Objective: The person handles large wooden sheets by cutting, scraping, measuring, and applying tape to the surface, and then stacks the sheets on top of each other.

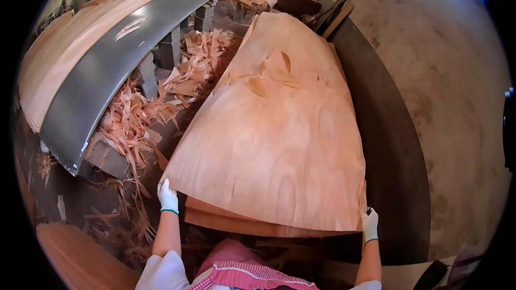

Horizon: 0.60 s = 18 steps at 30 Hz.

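Note:
A large, thin wood veneer sheet (269,156) spreads out in front of me, pale orange-brown, with torn, lifted flaps toward its far part. My left hand (167,197), in a white glove, is closed on its near left corner. At the near right corner my right hand (370,224), also gloved, grips the sheet's edge. A small dark thing shows by the right fingers, too small to name. Under the near edge lie more veneer sheets (215,216), their front edges peeking out below the held one.
On the left, a long dark panel (102,70) and pale veneer sheets (64,59) rest on concrete blocks (171,48). Veneer scraps (129,121) are heaped beside the blocks. A wall (446,102) with a dark lower band runs along the right. More veneer (80,260) lies at lower left.

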Motion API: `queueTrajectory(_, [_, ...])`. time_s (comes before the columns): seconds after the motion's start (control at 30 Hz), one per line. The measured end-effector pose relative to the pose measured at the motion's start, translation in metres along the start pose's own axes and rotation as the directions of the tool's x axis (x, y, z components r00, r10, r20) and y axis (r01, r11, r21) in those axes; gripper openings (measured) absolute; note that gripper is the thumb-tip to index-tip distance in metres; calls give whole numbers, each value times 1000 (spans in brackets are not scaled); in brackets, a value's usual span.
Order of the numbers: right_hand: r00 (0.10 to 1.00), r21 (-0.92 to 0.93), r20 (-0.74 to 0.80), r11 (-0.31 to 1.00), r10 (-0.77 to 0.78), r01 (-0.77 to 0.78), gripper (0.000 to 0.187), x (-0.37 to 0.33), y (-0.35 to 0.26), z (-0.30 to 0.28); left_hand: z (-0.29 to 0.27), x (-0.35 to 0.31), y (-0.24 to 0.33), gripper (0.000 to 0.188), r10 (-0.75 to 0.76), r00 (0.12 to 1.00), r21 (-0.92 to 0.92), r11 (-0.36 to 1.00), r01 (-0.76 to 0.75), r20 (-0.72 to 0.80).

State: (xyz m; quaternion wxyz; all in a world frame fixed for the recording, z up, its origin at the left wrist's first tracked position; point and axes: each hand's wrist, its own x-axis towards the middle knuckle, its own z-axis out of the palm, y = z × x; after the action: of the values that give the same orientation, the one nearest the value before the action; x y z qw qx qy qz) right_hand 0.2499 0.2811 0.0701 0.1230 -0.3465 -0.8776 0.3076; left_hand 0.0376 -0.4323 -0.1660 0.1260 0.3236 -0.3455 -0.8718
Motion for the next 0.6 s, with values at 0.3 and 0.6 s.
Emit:
queueTrajectory(0.3, [992, -235, -117, 972, -56, 27, 21, 32, 67, 1, 11, -15, -66, 33, -2, 1000, -75, 997, -1, -31])
queueTrajectory(0.6, [993, -395, -102, 919, -60, 15, 32, 99, 108, 20, 54, -26, -177, 33, 231, 946, 137, 969, -203, -226])
